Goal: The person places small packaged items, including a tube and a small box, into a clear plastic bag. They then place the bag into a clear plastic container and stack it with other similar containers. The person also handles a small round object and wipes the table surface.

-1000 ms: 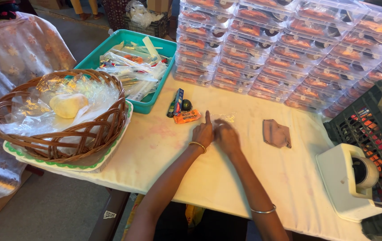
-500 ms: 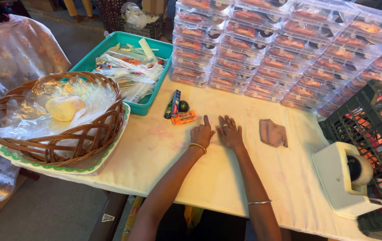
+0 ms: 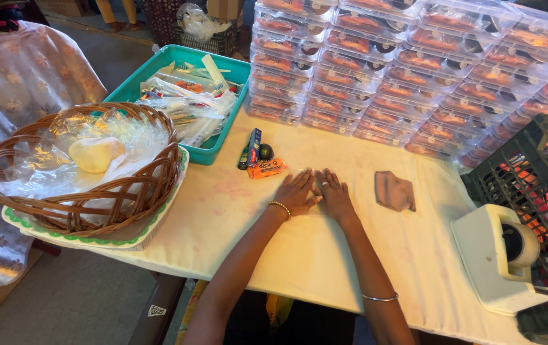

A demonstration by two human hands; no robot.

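Observation:
My left hand [image 3: 297, 191] and my right hand [image 3: 334, 193] lie flat, palms down, side by side on the white cloth-covered table [image 3: 299, 255], fingers spread and touching at the thumbs. Neither holds anything. Just beyond my left hand lie an orange packet [image 3: 266, 168], a small dark round object [image 3: 266, 152] and a narrow blue and dark box [image 3: 253, 147]. A folded grey-brown cloth [image 3: 394, 191] rests to the right of my right hand.
A wicker basket [image 3: 82, 167] with clear bags sits on a green-edged tray at left. A teal tray [image 3: 219, 137] of packets is behind it. Stacked clear plastic boxes [image 3: 414, 64] line the back. A white tape dispenser [image 3: 501, 255] and black crate [image 3: 530, 191] stand right.
My hands have flattened and spread slightly on the table; the left index finger, raised a second ago, is now down. The view has shifted a little.

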